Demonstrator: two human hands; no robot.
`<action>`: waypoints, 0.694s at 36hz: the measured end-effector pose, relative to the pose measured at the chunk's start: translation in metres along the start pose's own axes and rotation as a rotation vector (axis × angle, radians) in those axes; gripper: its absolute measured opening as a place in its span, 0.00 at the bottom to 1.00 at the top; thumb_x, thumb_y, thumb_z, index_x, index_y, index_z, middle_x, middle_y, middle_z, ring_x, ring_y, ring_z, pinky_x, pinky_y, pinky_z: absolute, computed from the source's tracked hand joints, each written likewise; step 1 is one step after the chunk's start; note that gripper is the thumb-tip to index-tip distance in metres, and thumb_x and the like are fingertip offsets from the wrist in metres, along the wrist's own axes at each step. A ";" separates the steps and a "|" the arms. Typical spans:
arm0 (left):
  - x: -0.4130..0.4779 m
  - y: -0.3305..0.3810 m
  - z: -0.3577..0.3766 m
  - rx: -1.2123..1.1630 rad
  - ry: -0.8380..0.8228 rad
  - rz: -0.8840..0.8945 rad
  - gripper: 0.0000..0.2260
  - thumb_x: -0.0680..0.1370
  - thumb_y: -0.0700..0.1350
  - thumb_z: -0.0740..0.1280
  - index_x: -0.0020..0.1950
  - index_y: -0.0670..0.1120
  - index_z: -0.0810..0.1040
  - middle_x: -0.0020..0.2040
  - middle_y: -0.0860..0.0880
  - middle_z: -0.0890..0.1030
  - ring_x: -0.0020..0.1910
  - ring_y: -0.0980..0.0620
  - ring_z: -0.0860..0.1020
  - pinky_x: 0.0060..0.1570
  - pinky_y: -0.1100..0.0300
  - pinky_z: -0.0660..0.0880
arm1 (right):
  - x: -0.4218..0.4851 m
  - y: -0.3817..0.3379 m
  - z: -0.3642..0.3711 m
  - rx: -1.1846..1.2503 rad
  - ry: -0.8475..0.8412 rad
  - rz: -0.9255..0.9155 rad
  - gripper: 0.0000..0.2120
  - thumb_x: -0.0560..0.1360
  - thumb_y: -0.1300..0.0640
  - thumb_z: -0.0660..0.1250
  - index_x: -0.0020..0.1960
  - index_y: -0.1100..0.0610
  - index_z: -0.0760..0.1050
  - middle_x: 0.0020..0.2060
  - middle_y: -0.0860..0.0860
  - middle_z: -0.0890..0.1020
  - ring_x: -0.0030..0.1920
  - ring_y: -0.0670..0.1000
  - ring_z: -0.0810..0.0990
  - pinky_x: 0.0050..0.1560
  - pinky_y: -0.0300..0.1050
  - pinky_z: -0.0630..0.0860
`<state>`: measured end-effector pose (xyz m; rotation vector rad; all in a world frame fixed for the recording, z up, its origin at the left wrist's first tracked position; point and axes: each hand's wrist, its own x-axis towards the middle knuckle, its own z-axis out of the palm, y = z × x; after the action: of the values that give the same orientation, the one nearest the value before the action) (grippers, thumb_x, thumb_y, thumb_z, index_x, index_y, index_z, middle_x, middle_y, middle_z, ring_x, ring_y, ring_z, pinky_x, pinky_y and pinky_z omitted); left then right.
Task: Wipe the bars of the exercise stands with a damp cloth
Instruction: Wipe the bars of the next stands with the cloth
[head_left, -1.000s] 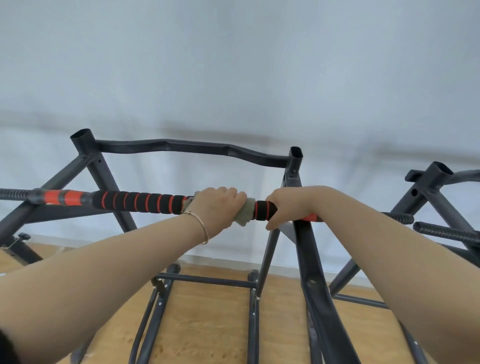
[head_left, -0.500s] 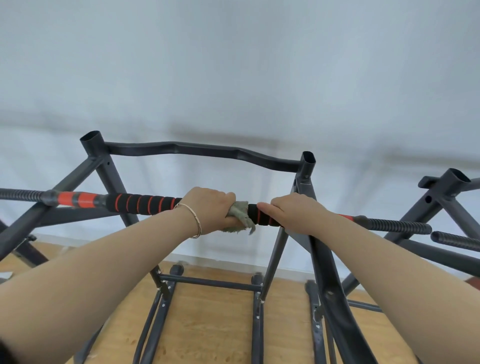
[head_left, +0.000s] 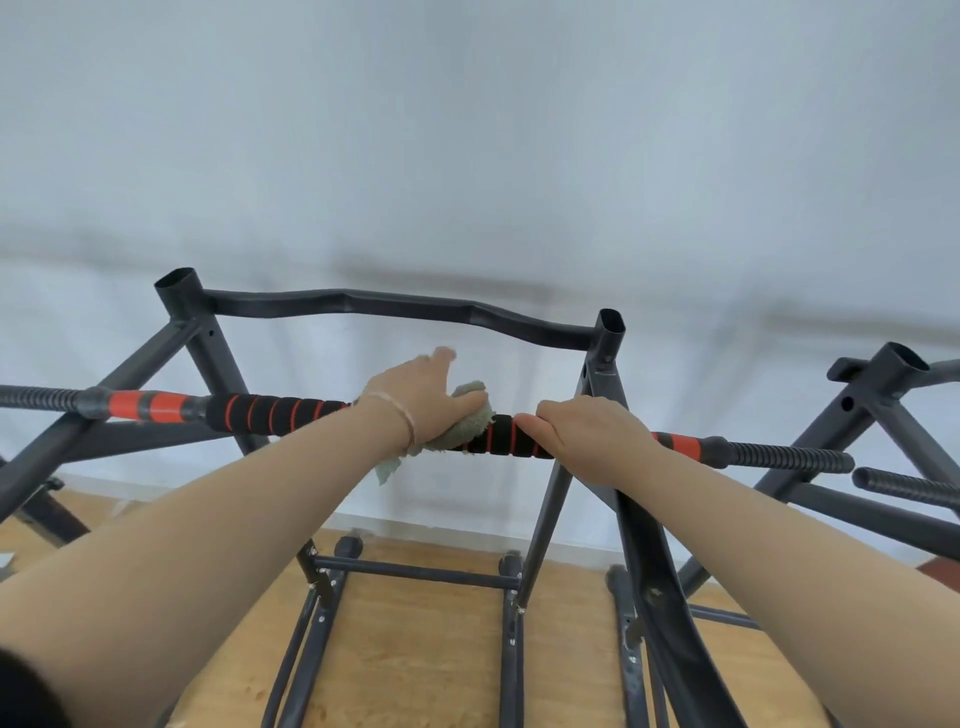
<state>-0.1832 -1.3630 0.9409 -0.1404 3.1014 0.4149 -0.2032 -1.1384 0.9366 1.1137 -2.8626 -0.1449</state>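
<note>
A black foam-covered bar with red stripes (head_left: 275, 413) runs left to right across the dark grey exercise stand (head_left: 197, 332). A grey-green cloth (head_left: 462, 423) is draped over the bar near its middle, one corner hanging below. My left hand (head_left: 415, 395) presses on the cloth from above, its fingers loosened and partly lifted off the bar. My right hand (head_left: 587, 428) grips the same bar just to the right of the cloth. A wavy top bar (head_left: 395, 306) joins the two upright tubes behind.
A second dark stand (head_left: 883, 384) stands at the right, its ribbed bar end (head_left: 904, 486) pointing toward me. The stand's base rails (head_left: 415, 574) rest on a wooden floor (head_left: 415, 654). A pale wall fills the background.
My left hand, earlier closed tight round the cloth on the bar, has loosened and lifted its fingers, and more cloth now hangs loose. The view has shifted slightly.
</note>
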 end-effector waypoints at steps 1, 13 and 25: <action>-0.006 -0.006 0.004 -0.002 0.155 0.096 0.31 0.77 0.68 0.55 0.73 0.51 0.63 0.67 0.50 0.71 0.55 0.47 0.78 0.52 0.50 0.77 | 0.000 0.000 -0.003 0.015 -0.009 0.005 0.23 0.83 0.38 0.43 0.45 0.52 0.67 0.33 0.50 0.75 0.34 0.52 0.77 0.36 0.45 0.75; -0.037 -0.031 0.002 0.142 0.380 0.694 0.07 0.77 0.48 0.68 0.50 0.45 0.81 0.51 0.45 0.77 0.40 0.46 0.77 0.33 0.52 0.79 | 0.000 -0.004 -0.006 -0.035 -0.053 -0.019 0.23 0.78 0.38 0.38 0.46 0.51 0.65 0.34 0.50 0.73 0.34 0.52 0.75 0.39 0.48 0.79; -0.057 -0.043 -0.028 -0.544 0.011 0.411 0.09 0.83 0.53 0.58 0.58 0.57 0.76 0.64 0.61 0.75 0.58 0.62 0.77 0.55 0.63 0.76 | 0.001 -0.007 -0.015 0.143 -0.072 0.058 0.08 0.85 0.49 0.52 0.49 0.50 0.63 0.34 0.49 0.70 0.39 0.55 0.77 0.41 0.48 0.78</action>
<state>-0.1224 -1.4069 0.9576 0.5009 2.9235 1.2559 -0.1976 -1.1453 0.9505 1.0668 -3.0072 0.0239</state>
